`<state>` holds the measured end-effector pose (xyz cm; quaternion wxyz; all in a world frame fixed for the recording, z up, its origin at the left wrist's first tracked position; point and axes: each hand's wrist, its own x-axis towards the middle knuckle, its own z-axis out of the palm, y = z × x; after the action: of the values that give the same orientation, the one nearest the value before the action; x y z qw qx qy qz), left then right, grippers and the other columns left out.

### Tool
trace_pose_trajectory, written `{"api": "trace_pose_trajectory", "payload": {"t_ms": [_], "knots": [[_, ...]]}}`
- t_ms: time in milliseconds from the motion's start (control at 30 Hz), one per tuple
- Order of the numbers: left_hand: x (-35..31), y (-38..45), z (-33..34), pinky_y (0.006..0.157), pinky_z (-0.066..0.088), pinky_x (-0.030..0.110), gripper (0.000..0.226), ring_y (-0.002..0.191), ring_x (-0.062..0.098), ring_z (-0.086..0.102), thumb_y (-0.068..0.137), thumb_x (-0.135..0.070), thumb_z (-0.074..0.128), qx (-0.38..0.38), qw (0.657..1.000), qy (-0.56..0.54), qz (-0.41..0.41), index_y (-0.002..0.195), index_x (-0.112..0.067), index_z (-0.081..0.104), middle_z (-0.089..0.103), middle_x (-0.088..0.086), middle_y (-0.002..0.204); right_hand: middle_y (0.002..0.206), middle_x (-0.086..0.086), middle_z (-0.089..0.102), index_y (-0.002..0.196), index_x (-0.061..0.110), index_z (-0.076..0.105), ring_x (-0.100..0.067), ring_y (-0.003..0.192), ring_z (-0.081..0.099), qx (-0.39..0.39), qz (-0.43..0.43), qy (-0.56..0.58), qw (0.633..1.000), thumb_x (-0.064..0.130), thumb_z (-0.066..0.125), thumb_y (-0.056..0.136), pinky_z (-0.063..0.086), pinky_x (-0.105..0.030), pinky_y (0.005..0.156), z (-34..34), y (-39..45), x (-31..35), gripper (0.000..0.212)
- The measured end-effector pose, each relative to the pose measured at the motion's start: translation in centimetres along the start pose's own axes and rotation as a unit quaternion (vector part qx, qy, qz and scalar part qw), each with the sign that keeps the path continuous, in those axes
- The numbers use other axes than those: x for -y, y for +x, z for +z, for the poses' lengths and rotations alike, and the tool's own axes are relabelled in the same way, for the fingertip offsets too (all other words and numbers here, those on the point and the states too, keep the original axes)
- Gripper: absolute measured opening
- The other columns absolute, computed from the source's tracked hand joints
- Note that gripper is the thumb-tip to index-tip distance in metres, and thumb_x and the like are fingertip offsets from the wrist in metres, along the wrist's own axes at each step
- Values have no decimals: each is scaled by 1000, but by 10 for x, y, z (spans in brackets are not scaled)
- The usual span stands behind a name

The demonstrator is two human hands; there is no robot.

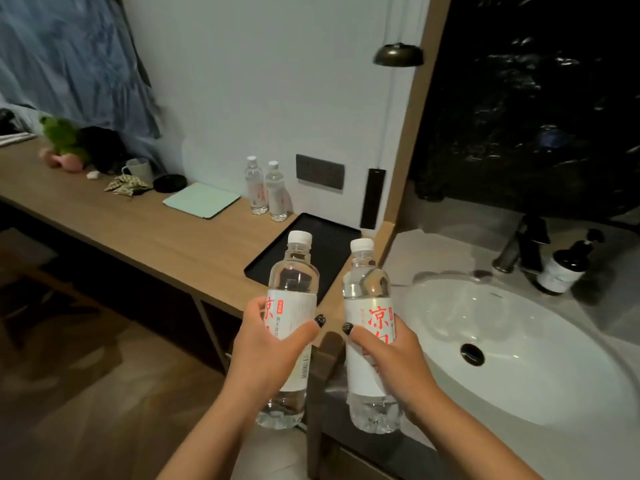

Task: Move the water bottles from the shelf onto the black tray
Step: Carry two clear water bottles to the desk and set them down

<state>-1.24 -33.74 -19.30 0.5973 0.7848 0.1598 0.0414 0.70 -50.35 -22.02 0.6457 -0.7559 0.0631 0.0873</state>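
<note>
My left hand (266, 348) grips a clear water bottle (292, 282) with a white cap and a white label with red characters. My right hand (391, 355) grips a second, matching bottle (367, 292). Both bottles are upright, held in the air in front of the near edge of the wooden shelf. The black tray (329, 237) lies flat on the shelf's right end, just beyond the held bottles, with nothing on it. Two more water bottles (256, 187) (276, 192) stand side by side on the shelf against the wall, just left of the tray's far corner.
A pale green tablet case (202, 199) lies on the shelf left of the standing bottles. Farther left are a black lid (169, 183), a mug (140, 169), patterned cloth and a green plant. A white sink (512, 344), tap and soap bottle (564, 268) are on the right.
</note>
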Motion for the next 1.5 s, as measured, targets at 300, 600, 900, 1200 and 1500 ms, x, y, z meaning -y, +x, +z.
{"api": "trace_pose_trajectory", "payload": {"t_ms": [300,600,900,1200,1500], "knots": [[20,100,-117,57,41,16,60,84,5,51,74,-32,76,26,999,28,-8,116,-28,33,47,-13,96,95,-8,62,96,26,49,-24,85,65,-29,30,38,998,41,71,74,53,-30,62,126,54,25,35],[46,174,-166,52,39,14,59,81,7,53,73,-26,77,-10,998,11,-66,117,-22,38,49,-10,94,95,-12,64,96,23,52,-28,85,66,0,45,22,999,30,71,79,56,-36,66,186,125,40,27],[47,298,-187,54,41,20,54,78,6,58,72,-26,78,-42,993,32,-106,112,-21,43,57,-7,92,95,-14,65,99,20,54,-30,85,67,-3,86,44,995,28,70,80,58,-42,71,230,256,55,27],[46,409,-182,65,52,31,58,79,13,64,52,-38,83,-53,989,4,-138,95,-28,46,64,-2,92,93,-16,66,103,17,54,-31,80,69,-14,147,20,989,34,73,73,59,-41,68,256,362,67,40],[58,503,-185,54,47,22,54,71,9,65,56,-30,86,23,991,77,-106,95,-21,50,66,-3,83,87,-13,68,93,15,56,-27,78,67,-77,209,14,975,23,75,77,55,-36,62,281,424,69,26]]}}
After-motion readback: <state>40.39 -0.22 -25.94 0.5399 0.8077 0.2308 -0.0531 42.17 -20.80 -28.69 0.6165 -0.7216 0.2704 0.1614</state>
